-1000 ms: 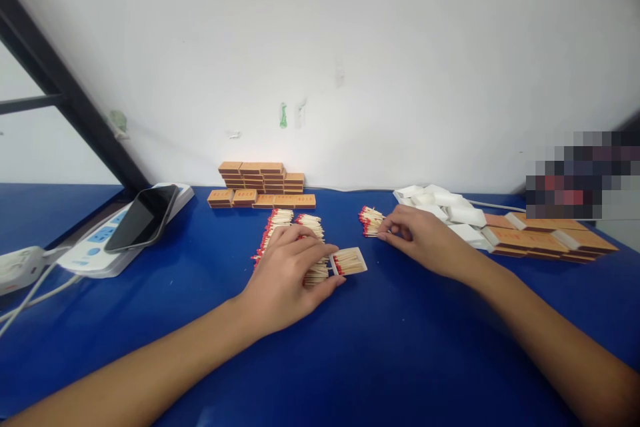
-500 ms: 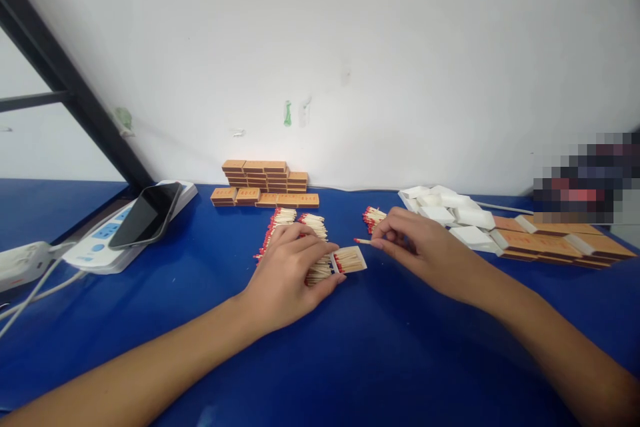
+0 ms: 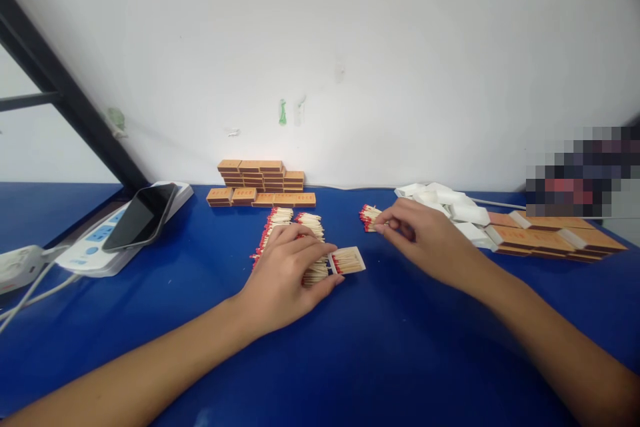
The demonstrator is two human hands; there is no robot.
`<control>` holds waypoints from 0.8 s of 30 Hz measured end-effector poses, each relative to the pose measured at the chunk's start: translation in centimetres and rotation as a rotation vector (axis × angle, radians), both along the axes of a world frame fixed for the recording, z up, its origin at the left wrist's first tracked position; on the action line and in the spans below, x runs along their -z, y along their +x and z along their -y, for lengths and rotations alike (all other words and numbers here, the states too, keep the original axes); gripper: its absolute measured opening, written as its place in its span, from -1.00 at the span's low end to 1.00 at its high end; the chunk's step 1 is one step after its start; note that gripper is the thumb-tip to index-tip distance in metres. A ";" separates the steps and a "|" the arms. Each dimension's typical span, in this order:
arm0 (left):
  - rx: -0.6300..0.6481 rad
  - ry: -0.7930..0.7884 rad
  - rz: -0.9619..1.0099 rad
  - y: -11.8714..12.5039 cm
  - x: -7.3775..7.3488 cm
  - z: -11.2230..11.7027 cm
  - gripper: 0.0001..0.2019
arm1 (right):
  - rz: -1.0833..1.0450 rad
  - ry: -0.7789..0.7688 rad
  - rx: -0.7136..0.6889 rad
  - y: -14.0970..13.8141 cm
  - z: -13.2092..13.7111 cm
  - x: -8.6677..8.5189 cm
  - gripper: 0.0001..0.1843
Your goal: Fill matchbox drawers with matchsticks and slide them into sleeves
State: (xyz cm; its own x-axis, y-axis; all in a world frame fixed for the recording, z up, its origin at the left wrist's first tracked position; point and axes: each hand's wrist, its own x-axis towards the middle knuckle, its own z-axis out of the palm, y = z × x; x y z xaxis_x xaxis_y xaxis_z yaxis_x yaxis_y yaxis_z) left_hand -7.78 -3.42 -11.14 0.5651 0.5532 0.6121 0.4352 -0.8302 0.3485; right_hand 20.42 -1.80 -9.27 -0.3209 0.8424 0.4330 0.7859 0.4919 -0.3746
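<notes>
A white matchbox tray (image 3: 361, 264) lies on the blue table with red-headed matches (image 3: 346, 260) in it. My left hand (image 3: 280, 280) is closed around the tray's left end, thumb at the near corner and forefinger at the far one. Under and behind that hand lie rows of loose matches (image 3: 311, 221), partly covered. Beside a small heap of matches (image 3: 369, 217), my right hand (image 3: 425, 233) has its thumb and forefinger pinched together. Whatever sits in the pinch is too small or hidden to tell.
Orange matchboxes (image 3: 263, 180) are stacked along the wall. To the right stand a heap of white trays (image 3: 445, 203) and more orange boxes (image 3: 540, 240). A phone (image 3: 143, 217) rests on a white power strip (image 3: 85, 260) at left, with cables near it.
The single match that stuck out of my right fingers no longer shows. The right fingertips are now nearer the small heap. My left hand stays at the tray; the view has shifted slightly.
</notes>
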 end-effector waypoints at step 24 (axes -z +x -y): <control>0.001 0.001 0.004 0.0 -0.4 0.2 -0.60 | 0.130 -0.124 0.008 2.2 -2.1 1.7 -0.83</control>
State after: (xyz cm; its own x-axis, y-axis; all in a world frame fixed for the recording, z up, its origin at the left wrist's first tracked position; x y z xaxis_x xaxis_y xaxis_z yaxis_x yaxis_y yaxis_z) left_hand -7.77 -3.59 -10.76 0.5632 0.5521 0.6148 0.4333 -0.8308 0.3492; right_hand 22.62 0.27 -11.00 -0.3602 0.8895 0.2811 0.8356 0.4416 -0.3268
